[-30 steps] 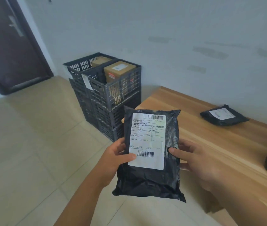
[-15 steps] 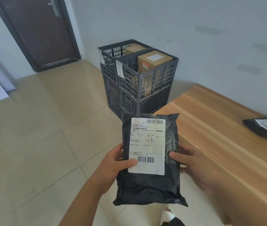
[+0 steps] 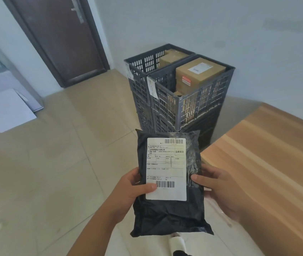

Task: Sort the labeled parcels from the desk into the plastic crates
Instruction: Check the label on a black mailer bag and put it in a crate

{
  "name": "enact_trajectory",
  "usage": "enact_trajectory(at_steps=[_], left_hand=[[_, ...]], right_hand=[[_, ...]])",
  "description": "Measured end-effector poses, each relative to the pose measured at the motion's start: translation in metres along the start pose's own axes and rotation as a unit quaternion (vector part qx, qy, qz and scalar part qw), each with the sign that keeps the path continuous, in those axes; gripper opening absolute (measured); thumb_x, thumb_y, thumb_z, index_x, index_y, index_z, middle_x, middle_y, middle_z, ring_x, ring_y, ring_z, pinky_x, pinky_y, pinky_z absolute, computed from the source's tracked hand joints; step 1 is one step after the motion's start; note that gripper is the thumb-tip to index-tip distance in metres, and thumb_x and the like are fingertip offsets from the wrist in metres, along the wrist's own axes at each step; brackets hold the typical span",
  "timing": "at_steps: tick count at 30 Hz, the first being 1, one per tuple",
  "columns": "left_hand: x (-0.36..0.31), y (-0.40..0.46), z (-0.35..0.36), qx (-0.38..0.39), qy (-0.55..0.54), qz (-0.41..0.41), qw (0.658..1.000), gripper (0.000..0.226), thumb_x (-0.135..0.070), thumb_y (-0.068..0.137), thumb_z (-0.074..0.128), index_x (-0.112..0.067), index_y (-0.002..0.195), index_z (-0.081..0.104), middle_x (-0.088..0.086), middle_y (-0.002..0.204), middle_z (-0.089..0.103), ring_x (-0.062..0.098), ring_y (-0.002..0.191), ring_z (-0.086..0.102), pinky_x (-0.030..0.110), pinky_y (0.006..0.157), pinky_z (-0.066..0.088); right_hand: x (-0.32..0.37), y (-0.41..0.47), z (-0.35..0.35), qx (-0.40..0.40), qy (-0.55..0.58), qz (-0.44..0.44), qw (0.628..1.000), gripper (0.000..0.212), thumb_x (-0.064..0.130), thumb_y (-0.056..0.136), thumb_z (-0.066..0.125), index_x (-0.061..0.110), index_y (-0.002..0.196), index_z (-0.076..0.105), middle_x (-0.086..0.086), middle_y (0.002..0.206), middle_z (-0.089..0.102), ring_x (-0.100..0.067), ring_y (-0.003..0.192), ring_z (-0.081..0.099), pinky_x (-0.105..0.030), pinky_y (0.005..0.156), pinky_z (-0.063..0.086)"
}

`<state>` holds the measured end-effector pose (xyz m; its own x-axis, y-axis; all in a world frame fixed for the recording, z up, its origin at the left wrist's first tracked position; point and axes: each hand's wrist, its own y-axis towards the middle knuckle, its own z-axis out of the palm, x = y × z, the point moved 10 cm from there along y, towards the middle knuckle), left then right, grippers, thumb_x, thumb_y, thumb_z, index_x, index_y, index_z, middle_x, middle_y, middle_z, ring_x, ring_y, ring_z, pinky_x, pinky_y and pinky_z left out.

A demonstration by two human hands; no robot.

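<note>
left hand + right hand: grip crinkled black poly parcel, flat white label up | slatted grey plastic crates: brown cardboard boxes | smooth wooden desk

Small parcel-sorting room, stacked plastic crates holding cardboard boxes, wooden desk, tiled floor

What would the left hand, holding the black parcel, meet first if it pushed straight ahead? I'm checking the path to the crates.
Probably the near grey crate stack; the left hand with the black parcel has only bare floor before that, though depth is unclear.
</note>
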<state>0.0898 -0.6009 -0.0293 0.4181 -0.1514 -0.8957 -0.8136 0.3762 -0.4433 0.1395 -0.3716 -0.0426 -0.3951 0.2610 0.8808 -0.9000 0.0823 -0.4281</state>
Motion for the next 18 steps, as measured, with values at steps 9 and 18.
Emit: enact_trajectory(at_steps=[9, 18], left_hand=[[-0.051, 0.103, -0.044, -0.052, 0.008, -0.008, 0.999, 0.041, -0.002, 0.091, 0.073, -0.021, 0.126, 0.066, -0.008, 0.116, 0.078, 0.012, 0.104, 0.075, 0.023, 0.079, 0.061], [-0.099, 0.241, -0.101, -0.023, 0.007, -0.011, 1.0, 0.045, -0.003, 0.089, 0.075, -0.024, 0.128, 0.066, -0.007, 0.12, 0.077, 0.018, 0.112, 0.073, 0.036, 0.094, 0.061]], right_hand=[[0.041, 0.136, 0.014, 0.023, -0.009, 0.045, 0.999, 0.039, 0.006, 0.093, 0.071, 0.014, 0.131, 0.065, -0.003, 0.118, 0.077, -0.032, 0.114, 0.07, -0.058, 0.104, 0.053], [0.096, 0.261, 0.032, -0.004, -0.032, 0.033, 0.999, 0.041, -0.003, 0.091, 0.069, 0.011, 0.129, 0.065, -0.009, 0.118, 0.077, -0.033, 0.11, 0.073, -0.057, 0.101, 0.055]])
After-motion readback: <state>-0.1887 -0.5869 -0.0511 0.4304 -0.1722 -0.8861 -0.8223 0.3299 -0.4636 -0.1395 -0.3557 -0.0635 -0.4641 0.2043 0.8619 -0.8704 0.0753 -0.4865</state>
